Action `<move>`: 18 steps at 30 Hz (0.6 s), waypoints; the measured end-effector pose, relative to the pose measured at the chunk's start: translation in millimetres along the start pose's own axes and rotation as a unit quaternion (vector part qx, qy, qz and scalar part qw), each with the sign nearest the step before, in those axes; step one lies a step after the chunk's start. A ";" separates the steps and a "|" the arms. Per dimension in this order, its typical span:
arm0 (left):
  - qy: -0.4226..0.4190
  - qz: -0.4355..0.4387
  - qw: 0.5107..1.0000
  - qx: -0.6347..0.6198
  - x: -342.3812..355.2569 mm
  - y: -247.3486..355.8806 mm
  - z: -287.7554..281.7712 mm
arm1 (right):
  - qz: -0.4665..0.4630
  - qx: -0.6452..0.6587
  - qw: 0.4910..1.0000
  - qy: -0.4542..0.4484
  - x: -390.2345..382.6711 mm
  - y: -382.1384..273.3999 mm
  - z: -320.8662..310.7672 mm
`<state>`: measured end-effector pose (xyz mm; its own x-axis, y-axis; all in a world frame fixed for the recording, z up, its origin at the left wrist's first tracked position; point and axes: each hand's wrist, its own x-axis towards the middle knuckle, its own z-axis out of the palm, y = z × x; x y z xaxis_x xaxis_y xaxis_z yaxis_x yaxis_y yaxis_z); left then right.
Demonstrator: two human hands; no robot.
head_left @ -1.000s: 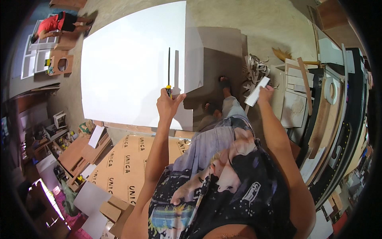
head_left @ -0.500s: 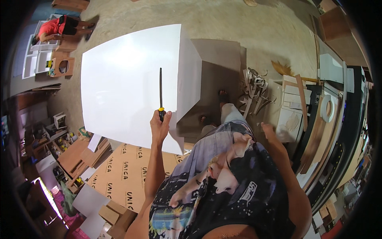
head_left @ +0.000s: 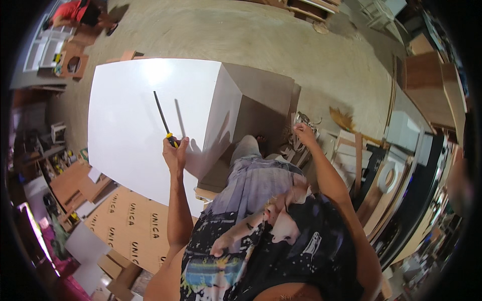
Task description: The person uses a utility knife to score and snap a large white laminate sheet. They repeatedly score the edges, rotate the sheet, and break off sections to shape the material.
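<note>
My left hand (head_left: 174, 154) is closed around the black-and-yellow handle of a file (head_left: 161, 111), whose long dark blade points away from me. The file is held over a big white panelled box (head_left: 125, 110), and its shadow falls on the glossy top. My right hand (head_left: 305, 134) is raised in front of a pile of scrap strips (head_left: 296, 150), fingers bent together. A small pale bit shows at the fingertips, but I cannot make out whether it is held or part of the pile.
A straw broom (head_left: 342, 119) lies beyond the scraps. Boards and a white tape roll (head_left: 388, 176) are at right. Brown printed cardboard (head_left: 125, 220) lies at near left. Another person in a red shirt (head_left: 73, 14) bends over white frames at far left.
My view has shifted, and the box sits lower and further left. The file has swung to tilt leftward. My right hand has risen and reached forward from beside my body.
</note>
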<state>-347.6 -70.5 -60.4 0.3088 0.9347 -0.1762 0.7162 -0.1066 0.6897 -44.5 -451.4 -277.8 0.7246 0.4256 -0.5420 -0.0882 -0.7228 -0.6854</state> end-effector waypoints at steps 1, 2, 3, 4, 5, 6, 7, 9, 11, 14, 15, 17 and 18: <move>0.007 -0.007 1.000 -0.008 5.5 -2.8 0.1 | 0.005 0.006 1.000 -0.024 9.1 -15.4 -2.9; 0.015 -0.014 1.000 -0.015 10.9 -6.9 1.1 | 0.010 0.012 0.999 -0.047 16.7 -30.8 -5.3; 0.021 -0.022 0.999 -0.023 13.3 -8.5 3.8 | 0.018 0.016 0.997 -0.070 23.1 -44.8 -6.2; 0.012 -0.039 0.999 -0.026 14.7 2.8 2.9 | 0.021 0.032 0.996 -0.085 33.3 -53.6 -6.6; 0.024 -0.031 0.999 0.001 16.2 3.1 4.6 | 0.007 0.026 0.996 -0.088 43.0 -62.7 -6.1; 0.036 -0.024 0.999 0.027 17.5 0.6 3.6 | -0.008 0.020 0.996 -0.092 55.3 -67.1 -3.4; 0.047 -0.019 0.997 0.054 17.1 3.5 5.4 | -0.021 0.013 0.995 -0.097 65.2 -75.3 -3.9; 0.032 -0.068 0.995 0.070 14.8 13.2 0.2 | -0.040 -0.008 0.992 -0.121 86.4 -95.9 -6.2; 0.026 -0.084 0.994 0.058 15.4 19.2 0.1 | -0.089 -0.057 0.984 -0.145 111.9 -125.7 -9.1; 0.033 -0.092 0.994 0.038 15.5 19.5 0.0 | -0.144 -0.036 0.964 -0.222 148.6 -199.2 -0.6; 0.025 -0.109 0.994 0.009 16.1 29.5 -0.4 | -0.152 -0.061 0.956 -0.243 160.6 -221.3 -1.2; 0.039 -0.137 0.989 0.029 19.2 43.3 0.7 | -0.173 -0.101 0.936 -0.289 175.8 -284.8 -3.0; 0.046 -0.144 0.988 0.038 18.4 42.6 0.8 | -0.168 -0.067 0.924 -0.338 182.0 -320.0 -7.5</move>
<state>-310.9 -58.1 -34.8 0.0296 0.9561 -0.2914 0.8120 0.1470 0.5648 120.8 -146.7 -153.4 0.0995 0.8481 -0.5203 0.1817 -0.5296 -0.8285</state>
